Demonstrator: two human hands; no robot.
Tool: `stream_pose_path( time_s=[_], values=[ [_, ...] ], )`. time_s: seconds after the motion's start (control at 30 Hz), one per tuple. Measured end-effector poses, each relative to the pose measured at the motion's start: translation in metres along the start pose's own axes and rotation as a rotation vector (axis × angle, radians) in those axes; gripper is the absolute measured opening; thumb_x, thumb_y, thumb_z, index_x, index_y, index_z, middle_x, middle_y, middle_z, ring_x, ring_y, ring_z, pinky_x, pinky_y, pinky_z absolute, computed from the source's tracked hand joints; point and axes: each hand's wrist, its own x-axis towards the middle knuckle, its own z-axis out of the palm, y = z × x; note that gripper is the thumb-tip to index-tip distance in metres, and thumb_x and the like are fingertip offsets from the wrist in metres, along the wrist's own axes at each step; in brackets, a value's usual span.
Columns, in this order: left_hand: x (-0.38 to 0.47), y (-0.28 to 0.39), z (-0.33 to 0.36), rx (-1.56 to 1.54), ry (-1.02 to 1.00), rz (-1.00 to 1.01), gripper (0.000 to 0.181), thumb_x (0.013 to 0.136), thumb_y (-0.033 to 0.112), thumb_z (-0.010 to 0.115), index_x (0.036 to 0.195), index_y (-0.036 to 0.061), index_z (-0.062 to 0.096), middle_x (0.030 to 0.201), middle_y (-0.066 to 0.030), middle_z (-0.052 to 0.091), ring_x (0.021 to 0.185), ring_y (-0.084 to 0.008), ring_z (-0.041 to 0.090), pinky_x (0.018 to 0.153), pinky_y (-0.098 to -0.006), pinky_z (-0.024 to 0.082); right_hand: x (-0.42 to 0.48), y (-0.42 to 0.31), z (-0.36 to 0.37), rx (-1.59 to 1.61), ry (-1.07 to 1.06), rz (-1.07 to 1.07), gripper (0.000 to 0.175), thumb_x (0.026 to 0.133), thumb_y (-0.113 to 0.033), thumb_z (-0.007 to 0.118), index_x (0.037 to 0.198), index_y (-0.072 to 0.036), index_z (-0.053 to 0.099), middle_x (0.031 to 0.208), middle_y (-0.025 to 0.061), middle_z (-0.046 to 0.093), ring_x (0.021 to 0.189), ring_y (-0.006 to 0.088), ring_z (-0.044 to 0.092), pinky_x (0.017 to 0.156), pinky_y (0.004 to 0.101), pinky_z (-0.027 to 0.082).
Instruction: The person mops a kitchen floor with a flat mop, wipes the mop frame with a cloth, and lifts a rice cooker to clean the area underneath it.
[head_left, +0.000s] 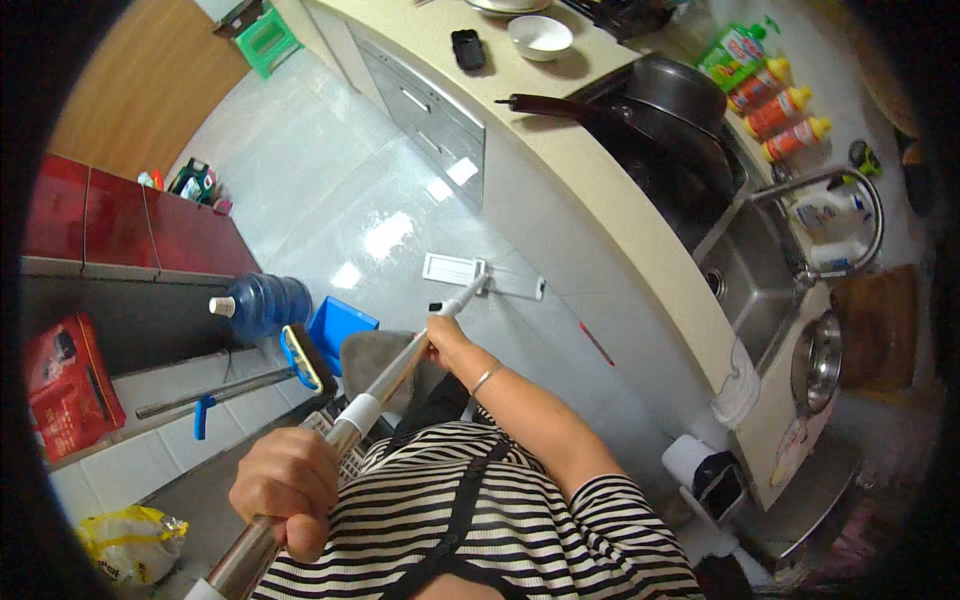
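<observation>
My left hand (285, 487) is closed around the upper part of a metal mop pole (390, 375), close to my striped top. Farther down the same pole, my right hand (446, 339) grips it, with a bracelet on that wrist. The pole slants away from me to a white flat mop head (454, 268), which lies on the grey tiled floor (337, 157). The floor shines with bright reflections around the mop head. A small red strip (597, 344) lies on the floor to the right.
A blue water bottle (270, 304), blue dustpan (337, 330), broom (304, 358) and grey stool (379, 367) stand at the left. A countertop (637, 217) with a pan (645, 124) and sink (757, 277) runs along the right, near a bin (709, 476). A green stool (268, 37) is far back.
</observation>
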Motion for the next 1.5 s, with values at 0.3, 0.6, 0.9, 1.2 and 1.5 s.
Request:
stream_pose_path(
  time_s=[0.3,0.6,0.9,1.2,1.5],
  values=[
    [0.009,-0.006,0.02,0.312,0.11,-0.03,0.022,0.08,0.014,0.06,0.065,0.01,0.046,0.049,0.0009,0.048,0.041,-0.0124,0.048,0.041,-0.0253,0.041,-0.001,-0.034,0.022,0.117,-0.155,0.033,0.036,0.092,-0.021,0.046,0.116,0.004,0.037,0.081,0.0127,0.053,0.07,0.0213,0.058,0.058,0.0362,0.053],
    [-0.002,0.012,0.117,0.331,0.343,-0.158,0.017,0.074,0.005,0.061,0.063,0.0036,0.049,0.051,-0.007,0.05,0.041,-0.0211,0.049,0.042,-0.0337,0.041,-0.055,-0.029,-0.046,0.075,-0.168,0.186,0.03,0.096,-0.028,0.043,0.105,0.0,0.039,0.08,0.0126,0.053,0.069,0.0244,0.057,0.068,0.041,0.054],
    [-0.025,0.019,0.153,0.429,0.556,-0.1,0.015,0.074,0.004,0.058,0.063,0.005,0.047,0.05,-0.0047,0.048,0.039,-0.0188,0.046,0.041,-0.0317,0.039,-0.105,-0.015,-0.03,0.23,-0.171,0.528,0.023,0.094,-0.018,0.04,0.075,-0.007,0.033,0.057,0.0055,0.036,0.048,0.0184,0.038,0.048,0.0336,0.04],
    [-0.051,-0.013,0.101,0.674,0.735,-0.137,0.027,0.083,0.016,0.058,0.061,0.0087,0.044,0.049,-0.0012,0.047,0.04,-0.0159,0.046,0.044,-0.0307,0.04,-0.032,-0.002,0.05,0.017,-0.319,0.383,0.024,0.095,-0.018,0.041,0.075,-0.006,0.034,0.058,0.0065,0.038,0.047,0.019,0.041,0.043,0.032,0.04],
    [-0.091,-0.077,0.0,0.711,0.616,-0.165,0.021,0.062,0.0,0.068,0.058,0.0042,0.048,0.055,-0.0072,0.046,0.049,-0.0238,0.048,0.053,-0.0343,0.04,0.074,-0.015,0.161,-0.103,-0.402,0.202,0.024,0.096,-0.023,0.044,0.081,-0.006,0.035,0.057,0.0036,0.041,0.046,0.0137,0.042,0.04,0.0263,0.04]
  ],
)
